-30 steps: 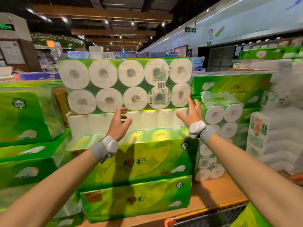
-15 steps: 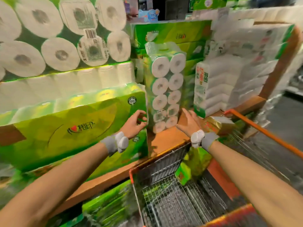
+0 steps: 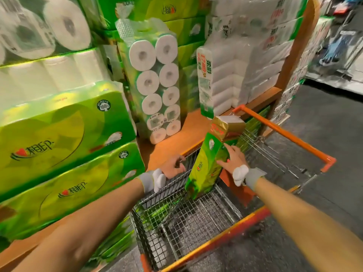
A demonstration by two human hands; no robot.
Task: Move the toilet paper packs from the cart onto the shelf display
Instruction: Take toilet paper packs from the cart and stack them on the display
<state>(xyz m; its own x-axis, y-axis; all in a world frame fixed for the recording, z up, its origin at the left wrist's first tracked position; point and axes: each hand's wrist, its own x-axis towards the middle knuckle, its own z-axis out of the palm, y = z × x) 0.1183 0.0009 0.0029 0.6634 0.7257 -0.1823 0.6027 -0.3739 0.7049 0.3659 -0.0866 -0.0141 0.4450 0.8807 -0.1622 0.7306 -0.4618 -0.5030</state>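
2 bare forearms reach in from the bottom corners of the frame, each with a grey band and a white device at the wrist. Below them, at lower centre, stands the wire cart (image 3: 196, 222) with its orange rim; its mesh floor is mostly bare.

The left hand (image 3: 173, 169), just left of centre, is curled at the cart's near-left wire edge; whether the fingers actually close on the wire I cannot tell. The right hand (image 3: 232, 159), right of centre, lies flat and spread against the side of a green pack (image 3: 206, 167), fingers extended, pressing on it and not wrapped around it. That pack stands on end in the cart, tilted, its foot on the mesh and its top leaning toward the shelf. A gold-wrapped pack (image 3: 225, 125) sits at its upper end, touching it.

Beyond the cart, the orange wooden shelf (image 3: 172, 142) shows a bare patch at centre frame. On the left of the frame 2 large green packs (image 3: 64, 146) lie stacked, with white rolls in clear wrap above them. At upper centre a tall pack of rolls (image 3: 155, 79) stands upright on the shelf, roll ends facing the camera in 2 columns. To its right, at upper right, stand white stacked packs (image 3: 235, 75) in clear wrap, and green packs sit behind at the top.
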